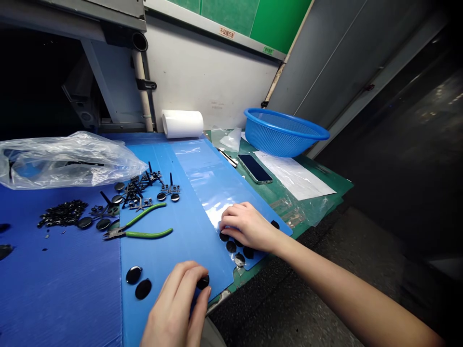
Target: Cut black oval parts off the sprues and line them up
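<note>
My left hand [179, 303] pinches a small black round disc [203, 282] at the near edge of the blue corrugated board [181, 226]. My right hand [246, 225] lies palm down on a clear plastic sheet [206, 183], fingers curled over a row of black discs [235, 250] on that sheet. Two more loose black discs [138, 282] lie on the board left of my left hand. Whether the right hand grips a disc is hidden by the fingers.
Green-handled cutters [144, 226] lie mid-board. Behind them sit black sprue pieces [144, 188], a pile of small black bits [63, 213] and a clear bag [61, 161]. A blue basket [284, 131], a phone [255, 168], white paper [296, 176] and a white roll [183, 123] stand further back.
</note>
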A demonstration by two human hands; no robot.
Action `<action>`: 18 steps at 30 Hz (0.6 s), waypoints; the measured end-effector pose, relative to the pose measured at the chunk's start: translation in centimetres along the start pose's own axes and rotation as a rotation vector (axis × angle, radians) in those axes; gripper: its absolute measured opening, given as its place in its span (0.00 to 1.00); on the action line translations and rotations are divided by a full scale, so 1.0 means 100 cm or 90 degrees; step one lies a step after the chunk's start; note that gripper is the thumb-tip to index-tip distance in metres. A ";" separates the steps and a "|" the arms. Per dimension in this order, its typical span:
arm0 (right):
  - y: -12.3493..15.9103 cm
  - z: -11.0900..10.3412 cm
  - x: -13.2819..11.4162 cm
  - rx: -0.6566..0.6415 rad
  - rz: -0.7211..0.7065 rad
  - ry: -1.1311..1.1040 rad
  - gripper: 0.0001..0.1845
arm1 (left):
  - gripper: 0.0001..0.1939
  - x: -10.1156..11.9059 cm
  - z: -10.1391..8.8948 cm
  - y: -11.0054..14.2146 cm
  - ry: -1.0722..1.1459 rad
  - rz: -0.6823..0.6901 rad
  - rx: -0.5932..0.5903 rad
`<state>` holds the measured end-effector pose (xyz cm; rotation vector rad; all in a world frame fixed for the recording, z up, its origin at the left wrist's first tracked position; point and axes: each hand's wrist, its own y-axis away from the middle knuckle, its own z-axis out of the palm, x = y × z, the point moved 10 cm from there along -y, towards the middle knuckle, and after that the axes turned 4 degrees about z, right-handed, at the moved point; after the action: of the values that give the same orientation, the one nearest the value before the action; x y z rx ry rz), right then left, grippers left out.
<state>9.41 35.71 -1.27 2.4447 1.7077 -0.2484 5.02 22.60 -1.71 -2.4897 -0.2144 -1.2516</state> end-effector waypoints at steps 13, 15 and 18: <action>0.009 -0.025 -0.013 0.057 0.012 -0.095 0.07 | 0.13 -0.015 0.008 -0.002 0.054 -0.123 0.009; 0.014 -0.028 -0.025 0.054 0.022 -0.185 0.04 | 0.15 -0.018 0.006 0.000 0.077 -0.139 0.035; 0.024 -0.025 -0.040 0.029 0.042 -0.322 0.03 | 0.15 -0.025 0.006 0.001 0.175 -0.184 0.055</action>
<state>10.41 31.74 2.08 2.2033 1.4088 -0.8219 4.04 22.75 -4.10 -2.2387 -0.5605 -1.6438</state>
